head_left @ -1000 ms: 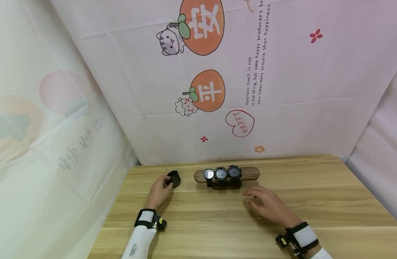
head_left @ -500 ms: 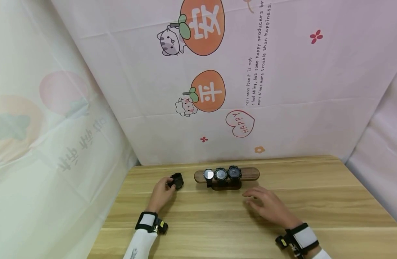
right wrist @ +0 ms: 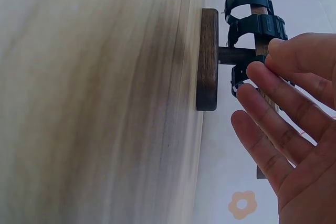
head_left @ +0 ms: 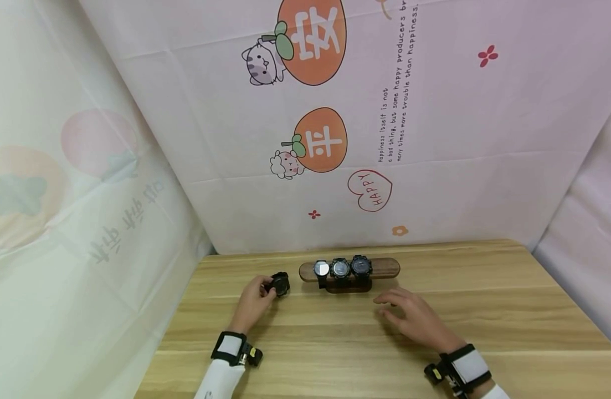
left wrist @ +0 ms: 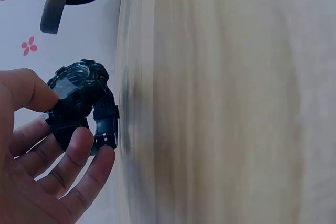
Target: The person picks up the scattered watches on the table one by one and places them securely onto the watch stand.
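Observation:
Pinched between thumb and fingers of my left hand (head_left: pixel 255 302) is a black wristwatch (head_left: pixel 280 284), left of the wooden stand. In the left wrist view that watch (left wrist: pixel 79 85) has its strap closed in a loop, and the thumb presses on the case edge. A dark wooden watch stand (head_left: pixel 385 267) carries three watches side by side: one with a bright face (head_left: pixel 322 269), a middle one (head_left: pixel 340 269) and a black one (head_left: pixel 361 266). My right hand (head_left: pixel 415 318) holds nothing; its fingers are loosely bent near the right front of the stand.
The stand's wooden base (right wrist: pixel 207 59) rests on the light wood table (head_left: pixel 335 349). A printed white cloth (head_left: pixel 435 166) hangs behind the table, with more cloth at the left (head_left: pixel 111 221) and right. The bar's right end holds no watch.
My left hand has moved right and slightly nearer, bringing the watch closer to the stand and turning its face into view. The right hand has stayed in place.

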The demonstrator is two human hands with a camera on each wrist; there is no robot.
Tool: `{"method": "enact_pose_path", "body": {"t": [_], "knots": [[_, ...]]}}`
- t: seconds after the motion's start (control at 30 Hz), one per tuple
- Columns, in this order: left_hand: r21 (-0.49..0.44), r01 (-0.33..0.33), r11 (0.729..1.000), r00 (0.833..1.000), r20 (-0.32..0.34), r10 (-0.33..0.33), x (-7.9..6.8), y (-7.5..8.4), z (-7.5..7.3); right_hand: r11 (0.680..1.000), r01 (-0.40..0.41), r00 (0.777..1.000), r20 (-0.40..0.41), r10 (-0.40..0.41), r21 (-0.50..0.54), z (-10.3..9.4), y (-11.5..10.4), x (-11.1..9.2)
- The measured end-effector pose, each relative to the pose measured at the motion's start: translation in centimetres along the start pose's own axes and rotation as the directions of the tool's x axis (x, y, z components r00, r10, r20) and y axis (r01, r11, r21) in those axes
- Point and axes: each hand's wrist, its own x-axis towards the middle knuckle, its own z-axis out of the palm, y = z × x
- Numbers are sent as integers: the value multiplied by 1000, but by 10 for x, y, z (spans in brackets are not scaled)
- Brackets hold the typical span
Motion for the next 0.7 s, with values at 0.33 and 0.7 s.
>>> {"method": "enact_pose_path", "body": {"t": [0.33,0.7], "knots": [[-8,-14,1000,1000,5,14,-7,11,7,1000,14,1000,-5,-14,-1,0,-2,0],[-15,-45,999,999,20,45,-14,21,15,1000,10,1000,-5,-10,1,0,-3,0]]}}
